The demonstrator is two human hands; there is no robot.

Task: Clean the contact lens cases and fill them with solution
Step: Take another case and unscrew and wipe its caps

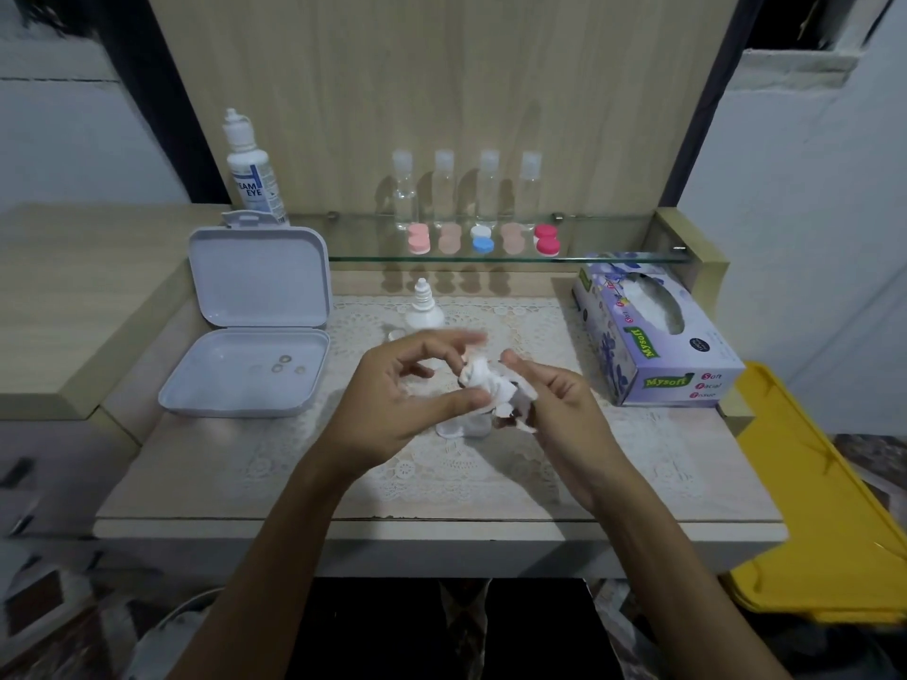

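Both hands are working a crumpled tissue [483, 385] above the tabletop's [206, 483] middle.
The left hand's [407, 385] fingers and the right hand's [554, 400] fingers are pinching it.

The back panel [441, 90] looks like pale wood with a matt grain. The shelf [491, 260] is clear glass, smooth and shiny. The open box [255, 306] is smooth white plastic with a soft shine. The mat [441, 473] on the table is white lace cloth. The tissue [486, 380] between the hands is soft, crumpled white paper. The tissue box [653, 355] is glossy printed card.
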